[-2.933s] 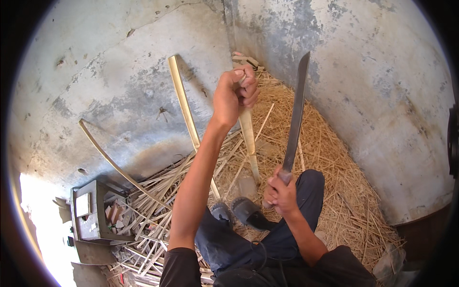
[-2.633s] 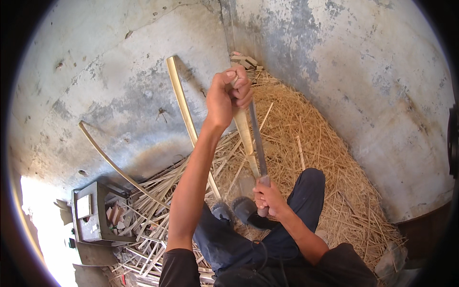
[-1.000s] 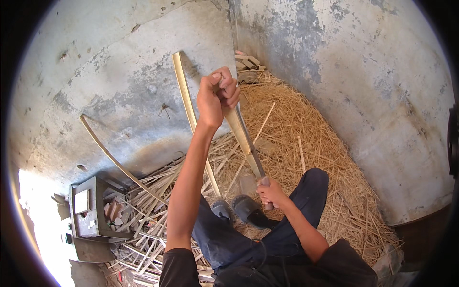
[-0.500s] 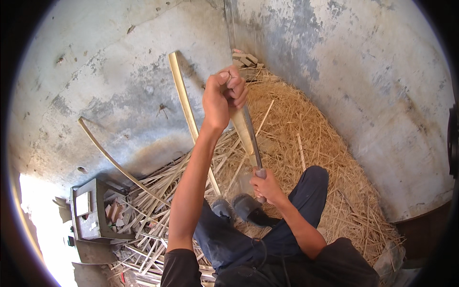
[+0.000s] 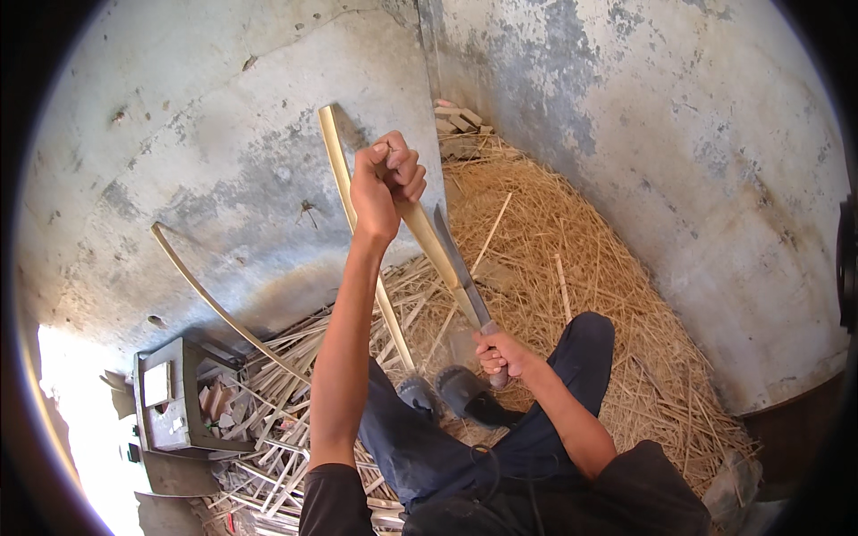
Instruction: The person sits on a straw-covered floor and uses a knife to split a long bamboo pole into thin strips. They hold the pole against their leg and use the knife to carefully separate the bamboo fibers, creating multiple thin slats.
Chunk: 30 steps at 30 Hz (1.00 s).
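My left hand, raised in front of me, is closed round the upper end of a pale bamboo strip. The strip slants down to the right, its lower end near my right hand. That hand is wrapped round the handle of a long knife, whose dark blade points up and away. The blade lies along the strip's right side; near the handle the two overlap, and I cannot tell whether the edge touches. Toward the tip, a gap shows between them.
Another bamboo strip leans on the wall behind my left forearm. A thin curved strip leans farther left. Split strips and shavings cover the floor. A wooden box frame stands at left, bricks in the far corner.
My left hand has moved left and slightly down with the strip's upper end. The knife and right hand have shifted slightly down and right, and the blade's tip now stands apart from the strip.
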Each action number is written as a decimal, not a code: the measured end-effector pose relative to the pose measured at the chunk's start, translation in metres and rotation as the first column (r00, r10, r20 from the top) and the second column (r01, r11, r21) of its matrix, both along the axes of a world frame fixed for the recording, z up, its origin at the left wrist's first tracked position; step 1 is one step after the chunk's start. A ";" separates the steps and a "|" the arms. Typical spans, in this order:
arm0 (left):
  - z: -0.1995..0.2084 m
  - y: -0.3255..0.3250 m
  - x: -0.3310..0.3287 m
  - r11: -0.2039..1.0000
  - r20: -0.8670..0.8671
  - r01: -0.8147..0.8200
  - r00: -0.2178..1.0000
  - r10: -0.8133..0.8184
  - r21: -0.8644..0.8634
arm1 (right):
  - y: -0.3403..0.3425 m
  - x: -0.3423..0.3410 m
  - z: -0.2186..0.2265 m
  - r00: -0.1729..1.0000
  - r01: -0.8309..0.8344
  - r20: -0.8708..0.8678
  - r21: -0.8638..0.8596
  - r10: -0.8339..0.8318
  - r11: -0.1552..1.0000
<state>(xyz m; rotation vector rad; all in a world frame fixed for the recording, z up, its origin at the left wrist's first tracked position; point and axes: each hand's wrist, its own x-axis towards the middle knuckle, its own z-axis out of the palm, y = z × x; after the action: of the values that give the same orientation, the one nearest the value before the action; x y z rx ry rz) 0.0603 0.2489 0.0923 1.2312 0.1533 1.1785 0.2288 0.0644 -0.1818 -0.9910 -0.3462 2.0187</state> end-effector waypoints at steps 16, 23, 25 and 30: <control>0.006 -0.021 0.023 0.997 -0.027 0.061 0.998 -0.060 0.044 | 0.000 -0.034 0.051 0.905 0.183 0.324 0.290 -0.276 0.939; 0.005 -0.023 0.020 0.999 -0.003 0.023 1.000 -0.023 0.030 | -0.006 -0.028 -0.044 0.936 0.224 0.279 -0.009 -0.213 0.974; 0.003 -0.018 0.016 1.000 -0.019 0.019 1.000 -0.019 0.022 | -0.011 -0.020 -0.055 0.988 0.147 0.047 -0.052 -0.144 0.988; 0.005 -0.020 0.015 0.998 -0.021 0.060 0.998 -0.060 0.013 | -0.014 -0.006 -0.045 0.977 0.111 -0.182 -0.011 -0.111 0.994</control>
<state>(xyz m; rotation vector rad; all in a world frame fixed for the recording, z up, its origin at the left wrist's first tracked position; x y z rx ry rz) 0.0749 0.2290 0.0971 1.2520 0.1230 1.1170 0.2228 0.0499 -0.2267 -0.8005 -0.1870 1.9892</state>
